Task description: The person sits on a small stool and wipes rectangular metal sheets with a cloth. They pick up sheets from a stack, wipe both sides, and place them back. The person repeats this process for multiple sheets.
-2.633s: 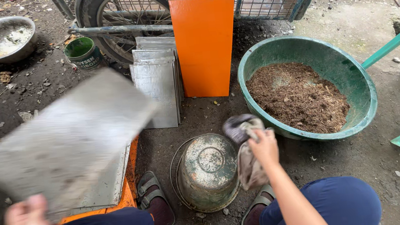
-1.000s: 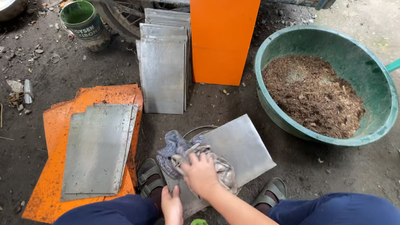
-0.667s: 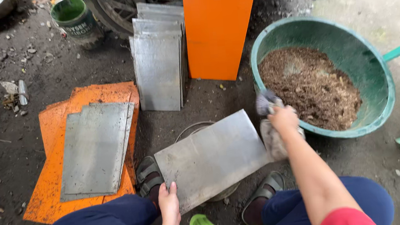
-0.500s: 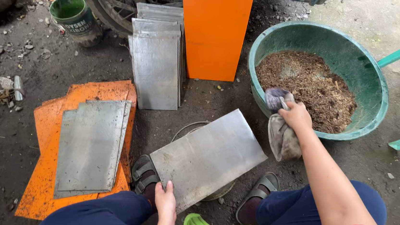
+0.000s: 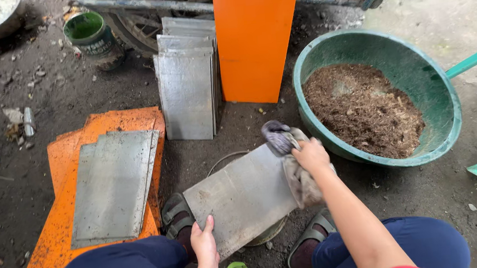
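Left hand [image 5: 204, 241] flat — right hand [image 5: 311, 155] clenched

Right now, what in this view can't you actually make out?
Head view:
- Round pan: mostly hidden under the metal sheet.
- Right hand: its fingers are buried in the rag.
- Lower sheets in the leaning stack: covered by the front one.
- Wheel: cut off by the top edge.
- Left hand: only steadies the sheet's edge.
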The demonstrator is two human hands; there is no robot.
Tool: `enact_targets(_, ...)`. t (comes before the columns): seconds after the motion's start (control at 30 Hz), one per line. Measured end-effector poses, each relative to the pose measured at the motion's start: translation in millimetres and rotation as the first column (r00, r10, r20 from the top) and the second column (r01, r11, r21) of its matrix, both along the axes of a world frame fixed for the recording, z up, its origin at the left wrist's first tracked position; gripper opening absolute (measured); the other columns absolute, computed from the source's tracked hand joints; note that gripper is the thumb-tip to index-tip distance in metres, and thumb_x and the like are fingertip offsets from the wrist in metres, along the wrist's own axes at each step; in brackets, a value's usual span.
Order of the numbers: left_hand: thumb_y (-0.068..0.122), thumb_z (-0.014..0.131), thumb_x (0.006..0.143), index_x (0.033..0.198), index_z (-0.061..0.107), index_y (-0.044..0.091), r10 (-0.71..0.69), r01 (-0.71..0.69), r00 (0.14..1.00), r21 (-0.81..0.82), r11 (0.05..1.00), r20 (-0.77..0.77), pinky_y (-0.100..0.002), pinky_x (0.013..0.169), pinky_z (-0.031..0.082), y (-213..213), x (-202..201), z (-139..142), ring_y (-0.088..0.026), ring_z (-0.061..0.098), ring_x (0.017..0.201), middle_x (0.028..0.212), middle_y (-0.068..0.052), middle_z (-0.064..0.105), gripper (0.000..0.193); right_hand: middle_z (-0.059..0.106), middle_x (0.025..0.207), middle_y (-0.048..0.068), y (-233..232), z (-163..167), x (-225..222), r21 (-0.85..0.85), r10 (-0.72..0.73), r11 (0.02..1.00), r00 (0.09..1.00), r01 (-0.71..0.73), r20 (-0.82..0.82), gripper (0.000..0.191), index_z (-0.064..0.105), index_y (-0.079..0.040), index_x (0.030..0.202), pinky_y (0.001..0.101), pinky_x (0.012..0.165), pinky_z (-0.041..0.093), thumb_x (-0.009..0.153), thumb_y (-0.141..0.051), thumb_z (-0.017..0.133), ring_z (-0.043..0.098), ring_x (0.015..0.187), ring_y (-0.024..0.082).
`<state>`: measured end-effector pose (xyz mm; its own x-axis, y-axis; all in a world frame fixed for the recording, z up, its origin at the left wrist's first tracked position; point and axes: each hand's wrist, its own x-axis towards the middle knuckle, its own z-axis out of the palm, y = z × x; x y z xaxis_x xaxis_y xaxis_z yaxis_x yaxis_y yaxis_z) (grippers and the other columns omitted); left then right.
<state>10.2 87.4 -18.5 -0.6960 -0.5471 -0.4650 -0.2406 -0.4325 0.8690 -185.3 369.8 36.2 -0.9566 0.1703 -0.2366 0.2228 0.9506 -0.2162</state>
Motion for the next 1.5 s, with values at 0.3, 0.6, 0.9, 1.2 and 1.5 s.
enact_targets(0.3,0.021,0.069,0.096,0.122,0.062,-0.002,0.095,-0.091,0.993,0.051,0.995,-0.07,-0.035,0.096,0.047,23.7,18.5,-11.2,-0.02,0.063,0.106,0.119,-0.011,0.071,0.036,0.075,0.097,0.012,89.4,-7.0,63.7,-0.773,-0.43,0.531,0.896,0.348,0.108,0.034,0.074,0.002,0.11,0.0385,0.078,0.053,0.09,-0.025,0.07,0.067,0.085,0.021)
enact_targets(0.6,0.047,0.076,0.085,0.118,0.054,0.011,-0.815,0.829,0.384,0.228,0.511,0.433,-0.036,0.086,0.055,53.4,64.6,3.2,-0.025,0.073,0.102,0.122,-0.013,0.07,0.053,0.064,0.12,0.02,70.1,-6.1,68.3,-0.504,-0.233,0.863,0.884,-0.003,-0.405,0.04,0.074,-0.007,0.119,0.0415,0.098,0.046,0.087,-0.031,0.07,0.062,0.111,0.035)
enact_targets(0.9,0.017,0.067,0.09,0.106,0.082,0.024,-0.687,0.521,0.673,-0.835,0.178,0.274,-0.038,0.093,0.055,34.0,-44.8,72.1,-0.03,0.068,0.114,0.132,-0.01,0.067,0.023,0.061,0.123,0.019,85.5,-30.9,75.1,-0.524,-0.245,0.851,0.915,0.044,-0.32,0.042,0.074,-0.011,0.119,0.0428,0.1,0.047,0.084,-0.033,0.071,0.061,0.115,0.037)
enact_targets(1.2,0.05,0.061,0.095,0.153,0.037,0.008,-0.635,0.422,0.545,-0.834,-0.356,0.547,-0.059,0.115,0.024,100.0,-242.8,64.8,-0.037,0.027,0.15,0.162,-0.015,0.033,0.075,0.06,0.125,0.021,82.1,-54.2,80.9,-0.556,-0.256,0.831,0.89,0.004,-0.376,0.039,0.075,-0.011,0.115,0.0429,0.097,0.049,0.081,-0.03,0.071,0.061,0.114,0.04)
enact_targets(1.5,0.08,0.06,0.079,0.143,0.05,0.009,-0.358,0.736,0.416,-0.541,-0.407,0.836,-0.053,0.106,0.046,51.2,-270.4,63.5,-0.033,0.049,0.138,0.144,-0.016,0.055,0.095,0.06,0.123,0.02,80.7,-49.3,64.5,-0.532,-0.328,0.836,0.9,0.135,-0.286,0.042,0.075,-0.016,0.119,0.0443,0.093,0.051,0.081,-0.033,0.07,0.063,0.109,0.039)
